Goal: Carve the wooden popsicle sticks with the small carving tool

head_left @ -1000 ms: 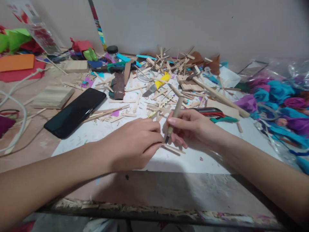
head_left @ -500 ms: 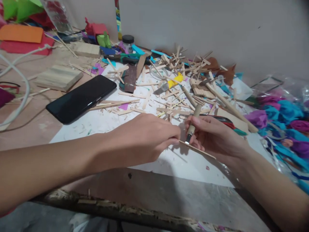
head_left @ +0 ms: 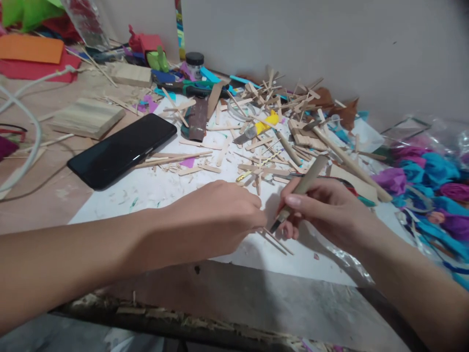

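My left hand is closed, its fingers pinching one end of a thin wooden craft stick. The stick's free end slants down to the right, just above white paper. Between thumb and fingers, my right hand grips a wood-carving knife with an olive-tan handle. Its short dark blade points down and left, close to the stick near my left fingertips; whether the blade touches it I cannot tell. The left fingertips are partly hidden behind the hand.
Beyond my hands lie loose craft sticks and shavings, a yellow-handled cutter and a wooden rod. A black phone and a wood block are at left. Coloured crepe paper is heaped at right. The table edge is near me.
The knife has tilted over and its tip has moved left and down, toward my left fingers. The stick's free end now sits lower and further left, and less of it shows.
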Available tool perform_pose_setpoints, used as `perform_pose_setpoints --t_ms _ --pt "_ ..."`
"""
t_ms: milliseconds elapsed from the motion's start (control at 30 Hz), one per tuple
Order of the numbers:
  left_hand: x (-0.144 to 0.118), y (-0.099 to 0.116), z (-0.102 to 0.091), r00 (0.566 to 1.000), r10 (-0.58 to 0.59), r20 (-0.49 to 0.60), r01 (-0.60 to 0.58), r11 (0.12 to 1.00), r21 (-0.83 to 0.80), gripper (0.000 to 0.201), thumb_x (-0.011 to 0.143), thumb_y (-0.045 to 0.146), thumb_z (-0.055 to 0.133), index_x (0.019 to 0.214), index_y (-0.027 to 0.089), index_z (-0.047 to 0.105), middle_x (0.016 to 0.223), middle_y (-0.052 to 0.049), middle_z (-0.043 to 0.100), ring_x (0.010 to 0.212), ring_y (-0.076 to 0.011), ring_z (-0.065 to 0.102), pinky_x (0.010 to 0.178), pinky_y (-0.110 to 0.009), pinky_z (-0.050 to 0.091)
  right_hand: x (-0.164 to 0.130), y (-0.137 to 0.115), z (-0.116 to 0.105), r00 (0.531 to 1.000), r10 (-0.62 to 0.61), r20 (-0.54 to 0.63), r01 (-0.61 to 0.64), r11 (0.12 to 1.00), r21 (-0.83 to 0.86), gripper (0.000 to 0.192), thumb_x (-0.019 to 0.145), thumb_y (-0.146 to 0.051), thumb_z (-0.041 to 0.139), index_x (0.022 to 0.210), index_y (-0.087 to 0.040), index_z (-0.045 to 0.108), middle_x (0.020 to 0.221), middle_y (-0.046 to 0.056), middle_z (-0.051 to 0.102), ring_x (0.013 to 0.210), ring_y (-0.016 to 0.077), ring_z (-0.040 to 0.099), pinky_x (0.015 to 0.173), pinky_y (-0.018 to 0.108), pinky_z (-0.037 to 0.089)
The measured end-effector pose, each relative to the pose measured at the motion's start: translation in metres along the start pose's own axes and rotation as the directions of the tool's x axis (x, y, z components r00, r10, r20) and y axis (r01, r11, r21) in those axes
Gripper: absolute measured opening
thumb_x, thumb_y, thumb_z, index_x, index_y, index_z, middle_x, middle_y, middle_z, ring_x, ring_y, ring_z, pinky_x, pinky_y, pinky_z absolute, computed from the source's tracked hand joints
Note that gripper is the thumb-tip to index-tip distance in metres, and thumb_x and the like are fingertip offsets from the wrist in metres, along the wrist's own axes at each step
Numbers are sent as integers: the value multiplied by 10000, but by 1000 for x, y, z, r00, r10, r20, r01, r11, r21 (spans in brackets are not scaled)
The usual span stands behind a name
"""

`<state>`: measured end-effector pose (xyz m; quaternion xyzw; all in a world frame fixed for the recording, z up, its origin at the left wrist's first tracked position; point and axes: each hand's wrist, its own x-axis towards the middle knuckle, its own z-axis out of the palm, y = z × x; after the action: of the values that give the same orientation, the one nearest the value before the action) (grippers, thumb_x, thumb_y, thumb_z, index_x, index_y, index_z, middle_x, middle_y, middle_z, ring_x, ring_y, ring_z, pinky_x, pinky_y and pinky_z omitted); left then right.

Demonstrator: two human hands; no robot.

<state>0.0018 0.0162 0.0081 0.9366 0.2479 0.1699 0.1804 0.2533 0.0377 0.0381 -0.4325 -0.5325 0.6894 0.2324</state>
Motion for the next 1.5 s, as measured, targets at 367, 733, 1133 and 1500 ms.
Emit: perform_pose_setpoints --t_ms 367,733,1133,1500 --pt "0 -4 1 998 10 -60 -14 998 -66 231 996 192 632 887 195 836 924 -56 744 824 -206 651 750 -361 429 -46 -11 11 909 -298 -290 126 862 -491 190 913 -483 876 920 -293 859 707 14 649 573 150 504 441 276 364" --pt "1 -2 6 997 -39 -60 33 995 -92 244 950 85 632 806 189 800 851 -33 737 799 -187 643 722 -330 424 -35 19 29 919 -240 -314 84 895 -438 364 1008 -535 773 800 -238 802 652 31 736 519 146 598 470 262 463" --pt "4 -1 5 997 -72 -9 72 996 -53 151 809 65 719 747 192 774 821 -17 718 788 -188 648 658 -333 411 -31 35 35 856 -378 -352 127 815 -565 403 1049 -576 704 814 -255 770 698 21 695 566 154 587 492 292 427" --pt "8 5 -2 982 -150 116 157 986 -52 152 780 38 706 781 184 749 877 -32 718 856 -221 682 671 -348 446 -29 34 36 850 -366 -380 84 805 -588 423 1007 -611 740 778 -257 775 651 30 702 504 159 575 437 295 408"
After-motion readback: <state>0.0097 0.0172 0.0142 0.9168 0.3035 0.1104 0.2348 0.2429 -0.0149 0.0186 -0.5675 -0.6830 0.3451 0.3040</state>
